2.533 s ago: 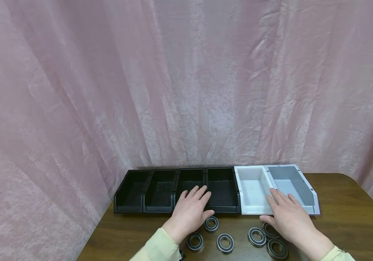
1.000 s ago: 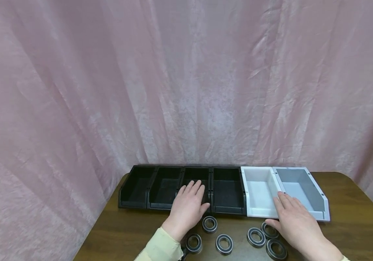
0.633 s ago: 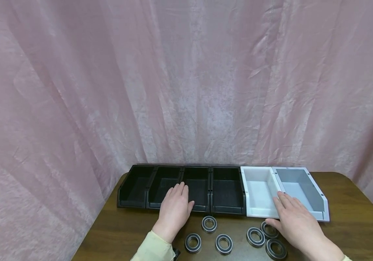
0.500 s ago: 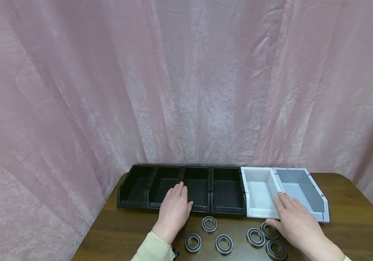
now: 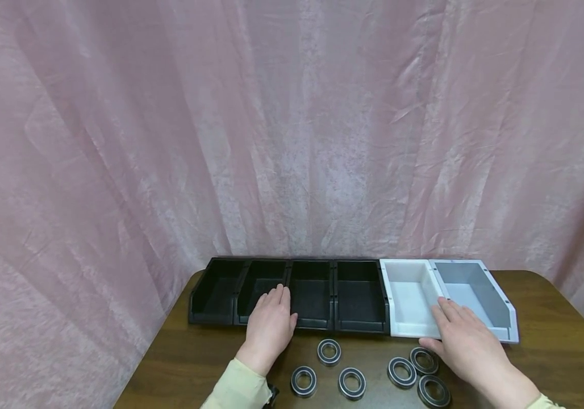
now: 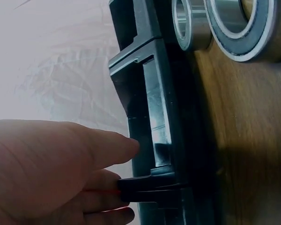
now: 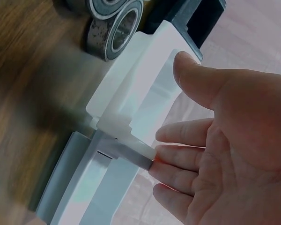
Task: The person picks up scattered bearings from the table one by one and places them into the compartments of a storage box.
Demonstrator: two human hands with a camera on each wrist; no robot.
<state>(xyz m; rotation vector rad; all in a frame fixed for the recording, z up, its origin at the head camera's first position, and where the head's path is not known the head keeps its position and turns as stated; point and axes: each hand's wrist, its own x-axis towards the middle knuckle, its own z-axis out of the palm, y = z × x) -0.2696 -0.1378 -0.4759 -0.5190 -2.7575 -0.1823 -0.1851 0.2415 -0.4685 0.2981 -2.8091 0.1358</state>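
My left hand [image 5: 270, 326] lies with straight fingers over the divider between two black bins [image 5: 311, 295], near the row's middle. In the left wrist view its fingers touch that black wall [image 6: 147, 183], the thumb apart over the neighbouring bin. My right hand [image 5: 468, 343] reaches over the front of the white bin [image 5: 412, 295] and the grey bin [image 5: 468, 284] beside it. Its fingertips [image 7: 159, 164] touch the seam between the two, fingers extended. Neither hand grips anything. Several ball bearings [image 5: 352, 383] lie flat on the table in front of the bins.
The bins stand side by side along the rear of the brown wooden table [image 5: 553, 341], black ones to the left. Behind them hangs a pink curtain [image 5: 322, 142]. A bearing cluster [image 5: 425, 360] lies just left of my right wrist.
Since the earliest frame the bin row has shifted slightly right and the grey bin sits a little farther right. My left hand has moved left along the black bins. The bearings stay put.
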